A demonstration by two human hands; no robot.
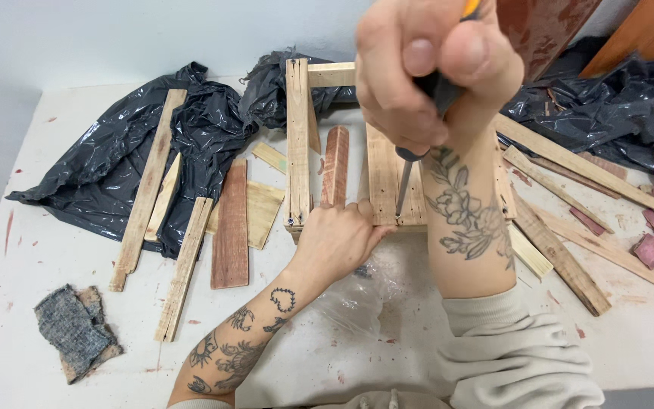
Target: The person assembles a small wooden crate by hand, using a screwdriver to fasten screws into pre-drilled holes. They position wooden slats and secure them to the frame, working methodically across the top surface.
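My right hand (pixel 425 72) is raised close to the camera and grips the dark handle of a screwdriver (pixel 405 176). Its metal shaft points straight down onto the near edge of a small pale wooden frame (pixel 387 178) made of slats. My left hand (pixel 338 238) presses against the frame's near edge, fingers beside the screwdriver tip. An upright slat (pixel 297 144) forms the frame's left side, with a reddish slat (pixel 334 167) next to it.
Loose wooden slats (pixel 147 189) lie on a black plastic sheet (pixel 115 167) at left and more slats (pixel 569 163) at right on the white table (pixel 39 318). A grey cloth scrap (pixel 76 329) sits near left. Clear plastic (pixel 357 299) lies near me.
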